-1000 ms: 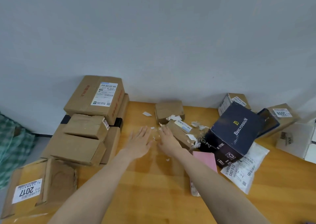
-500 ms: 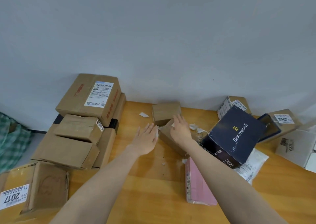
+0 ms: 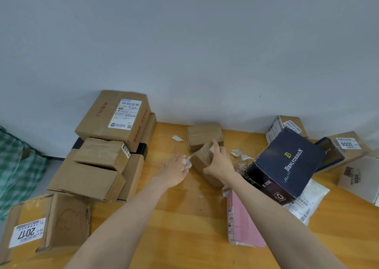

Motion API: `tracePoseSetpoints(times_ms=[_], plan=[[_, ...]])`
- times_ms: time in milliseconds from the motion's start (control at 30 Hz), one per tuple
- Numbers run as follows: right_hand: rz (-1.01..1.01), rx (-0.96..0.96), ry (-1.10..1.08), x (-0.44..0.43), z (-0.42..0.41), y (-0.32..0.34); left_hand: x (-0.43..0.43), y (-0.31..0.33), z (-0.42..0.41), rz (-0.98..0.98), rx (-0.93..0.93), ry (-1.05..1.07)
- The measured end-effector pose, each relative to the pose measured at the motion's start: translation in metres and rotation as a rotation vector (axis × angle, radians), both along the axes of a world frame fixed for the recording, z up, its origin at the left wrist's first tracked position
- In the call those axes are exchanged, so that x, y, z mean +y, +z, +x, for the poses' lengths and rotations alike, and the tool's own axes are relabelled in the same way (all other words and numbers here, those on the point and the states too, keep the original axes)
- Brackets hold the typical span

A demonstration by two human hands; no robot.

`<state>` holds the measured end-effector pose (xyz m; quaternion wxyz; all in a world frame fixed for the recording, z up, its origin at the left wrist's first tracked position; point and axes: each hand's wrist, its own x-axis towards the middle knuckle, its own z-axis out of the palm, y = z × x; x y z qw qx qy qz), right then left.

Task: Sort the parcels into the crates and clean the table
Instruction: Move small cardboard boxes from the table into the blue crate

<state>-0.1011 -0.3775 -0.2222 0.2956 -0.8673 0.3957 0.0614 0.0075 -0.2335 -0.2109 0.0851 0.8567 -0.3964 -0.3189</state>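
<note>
A stack of boxes stands at the left, reaching back to the wall. At the middle back of the surface a small box sits by the wall. Just before it, a tilted box stands between the left hand and the right hand, whose fingers curl over its top. To the right leans a big box, partly on a bag. A flat packet lies nearer, under the right forearm. Paper scraps lie around the tilted box.

The right edge cuts the white cardboard box. The right hand hides part of the small brown cardboard parcel. Print on the white shipping label is unreadable.
</note>
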Motion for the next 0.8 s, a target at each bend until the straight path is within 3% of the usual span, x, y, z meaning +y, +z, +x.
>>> tracePoseSetpoints(times_ms=[67, 133, 300, 367, 500, 600, 700, 800], plan=[[0.304, -0.282, -0.179, 0.003, 0.0, 0.013, 0.005, 0.005, 0.004, -0.085, 0.198, 0.176], [0.555, -0.438, -0.228, 0.005, -0.005, 0.027, 0.008, 0.014, 0.009, -0.182, 0.42, 0.311], [0.806, -0.494, -0.08, 0.007, -0.017, 0.039, 0.005, 0.041, 0.015, -0.409, 0.617, 0.334], [0.805, -0.511, -0.082, 0.013, -0.018, 0.044, 0.0, 0.049, 0.015, -0.452, 0.604, 0.309], [0.515, -0.606, -0.226, 0.041, -0.019, 0.045, -0.015, 0.054, 0.012, -0.541, 0.326, 0.41], [0.607, -0.596, -0.174, 0.063, -0.018, 0.035, -0.017, 0.049, 0.009, -0.495, 0.175, 0.349], [0.747, -0.474, -0.32, 0.059, -0.015, 0.019, -0.011, 0.045, 0.008, -0.478, 0.213, 0.343], [0.699, -0.527, -0.391, 0.053, -0.019, 0.035, -0.011, 0.049, 0.004, -0.485, 0.3, 0.363]])
